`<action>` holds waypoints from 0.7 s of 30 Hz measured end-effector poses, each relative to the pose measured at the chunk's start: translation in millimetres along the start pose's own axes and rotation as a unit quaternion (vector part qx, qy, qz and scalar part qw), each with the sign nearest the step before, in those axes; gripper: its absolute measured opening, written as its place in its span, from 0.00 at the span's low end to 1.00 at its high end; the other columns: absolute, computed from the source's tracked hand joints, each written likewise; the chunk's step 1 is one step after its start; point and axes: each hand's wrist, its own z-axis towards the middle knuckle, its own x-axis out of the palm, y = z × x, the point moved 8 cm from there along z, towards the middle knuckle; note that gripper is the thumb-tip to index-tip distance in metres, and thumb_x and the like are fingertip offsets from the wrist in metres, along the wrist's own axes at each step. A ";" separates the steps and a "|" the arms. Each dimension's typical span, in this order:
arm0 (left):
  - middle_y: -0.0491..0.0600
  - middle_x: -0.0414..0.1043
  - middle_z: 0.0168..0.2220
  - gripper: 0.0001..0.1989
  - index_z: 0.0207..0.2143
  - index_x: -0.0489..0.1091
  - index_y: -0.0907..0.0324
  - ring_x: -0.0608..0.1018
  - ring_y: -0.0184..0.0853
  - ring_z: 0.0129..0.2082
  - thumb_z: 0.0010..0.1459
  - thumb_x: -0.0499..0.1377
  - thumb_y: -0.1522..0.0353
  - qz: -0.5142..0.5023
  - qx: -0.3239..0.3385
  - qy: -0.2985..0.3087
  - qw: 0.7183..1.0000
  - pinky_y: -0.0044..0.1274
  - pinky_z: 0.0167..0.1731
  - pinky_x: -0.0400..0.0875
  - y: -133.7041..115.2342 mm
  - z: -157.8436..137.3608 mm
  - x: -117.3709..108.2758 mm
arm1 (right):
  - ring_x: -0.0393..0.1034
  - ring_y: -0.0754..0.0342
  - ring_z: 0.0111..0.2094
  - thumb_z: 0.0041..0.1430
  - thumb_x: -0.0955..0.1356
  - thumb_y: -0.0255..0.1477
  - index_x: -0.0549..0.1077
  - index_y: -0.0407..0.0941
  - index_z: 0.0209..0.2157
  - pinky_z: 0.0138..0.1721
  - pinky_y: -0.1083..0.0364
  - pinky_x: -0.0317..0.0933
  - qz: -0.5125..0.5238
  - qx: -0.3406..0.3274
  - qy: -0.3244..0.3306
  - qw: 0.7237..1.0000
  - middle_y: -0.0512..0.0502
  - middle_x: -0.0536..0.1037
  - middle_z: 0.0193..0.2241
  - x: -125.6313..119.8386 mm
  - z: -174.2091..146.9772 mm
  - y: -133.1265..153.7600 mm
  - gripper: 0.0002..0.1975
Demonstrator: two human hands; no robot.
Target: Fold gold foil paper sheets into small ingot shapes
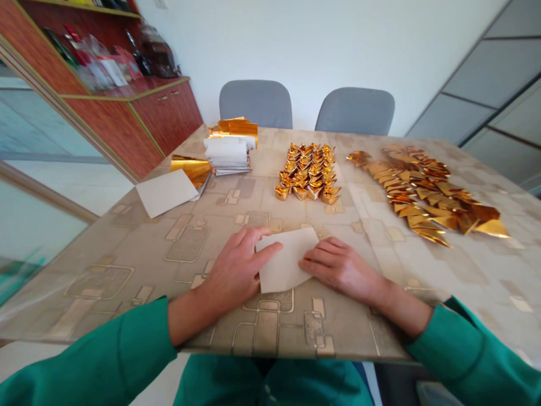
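A white sheet of paper (287, 262) lies slightly tilted in front of me, just above the table near its front edge. My left hand (239, 262) grips its left side, thumb across the top face and fingers at the far edge. At the right edge, my right hand (338, 265) has its fingers curled together on the paper; its thumb is hidden. Beyond the hands, several rows of folded gold-foil ingots (308, 172) stand close together. To the right spreads a heap of flatter folded gold-foil pieces (422, 192).
At the back left is a stack of foil paper sheets (228, 155), white sides and gold sides showing. A loose white sheet (167, 193) lies beside it over gold foil. The patterned tablecloth (186, 242) covers the table. Two grey chairs (256, 104) stand behind it, near a wooden cabinet (167, 113).
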 end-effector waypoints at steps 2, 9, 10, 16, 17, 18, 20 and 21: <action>0.57 0.70 0.50 0.16 0.48 0.71 0.59 0.73 0.44 0.48 0.56 0.61 0.69 -0.032 0.037 0.027 0.998 0.34 0.47 0.71 -11.9 -0.3 6.9 | 0.71 0.52 0.37 0.67 0.62 0.25 0.76 0.43 0.42 0.39 0.52 0.62 0.030 0.010 0.004 1.000 0.42 0.79 0.35 1.0 0.0 -2.2 0.10; 0.49 0.78 0.35 0.08 0.37 0.71 0.58 0.78 0.34 0.35 0.65 0.54 0.67 -0.159 -0.007 0.030 0.987 0.25 0.37 0.72 -10.7 -1.3 16.3 | 0.72 0.54 0.34 0.67 0.64 0.30 0.76 0.44 0.40 0.39 0.54 0.63 0.250 0.075 0.021 0.965 0.46 0.79 0.31 -3.2 -4.3 -22.2 0.09; 0.48 0.78 0.36 0.06 0.38 0.71 0.58 0.79 0.34 0.34 0.65 0.55 0.67 -0.170 -0.030 0.025 0.985 0.25 0.37 0.73 -6.2 -1.4 17.3 | 0.72 0.55 0.32 0.67 0.64 0.30 0.77 0.44 0.39 0.37 0.55 0.62 0.270 0.100 0.016 0.957 0.47 0.79 0.29 -2.1 -4.9 -27.0 0.09; 0.50 0.75 0.50 0.13 0.51 0.66 0.57 0.77 0.37 0.49 0.64 0.55 0.68 -0.155 -0.071 -0.001 0.985 0.30 0.50 0.72 7.9 2.2 20.1 | 0.69 0.56 0.27 0.64 0.67 0.31 0.77 0.46 0.30 0.32 0.57 0.59 0.233 0.249 -0.007 0.940 0.50 0.78 0.24 9.7 -8.3 -52.3 0.09; 0.52 0.74 0.52 0.13 0.51 0.67 0.58 0.76 0.37 0.50 0.65 0.54 0.69 -0.141 -0.052 -0.007 0.989 0.31 0.52 0.71 6.0 3.5 18.7 | 0.69 0.55 0.27 0.63 0.68 0.30 0.76 0.46 0.29 0.32 0.56 0.58 0.220 0.264 -0.005 0.939 0.51 0.78 0.24 11.5 -8.7 -54.3 0.09; 0.53 0.73 0.54 0.12 0.50 0.68 0.59 0.76 0.37 0.51 0.66 0.52 0.70 -0.118 -0.031 -0.012 0.992 0.32 0.52 0.70 2.8 4.6 17.1 | 0.68 0.55 0.27 0.62 0.68 0.30 0.76 0.46 0.28 0.32 0.56 0.57 0.207 0.274 -0.003 0.939 0.51 0.78 0.23 12.8 -8.9 -55.3 0.09; 0.55 0.70 0.57 0.11 0.48 0.70 0.61 0.75 0.40 0.50 0.66 0.51 0.70 -0.048 0.020 -0.020 0.998 0.34 0.51 0.70 -7.7 5.5 13.4 | 0.68 0.54 0.28 0.61 0.70 0.29 0.76 0.46 0.27 0.33 0.55 0.56 0.181 0.284 0.003 0.942 0.51 0.77 0.23 14.7 -9.0 -55.6 0.08; 0.56 0.69 0.58 0.11 0.47 0.71 0.61 0.75 0.42 0.50 0.66 0.51 0.70 -0.012 0.047 -0.021 0.999 0.36 0.50 0.69 -14.5 5.2 12.2 | 0.68 0.54 0.28 0.60 0.71 0.29 0.76 0.45 0.27 0.34 0.54 0.56 0.168 0.287 0.006 0.943 0.50 0.77 0.23 15.4 -9.1 -55.5 0.07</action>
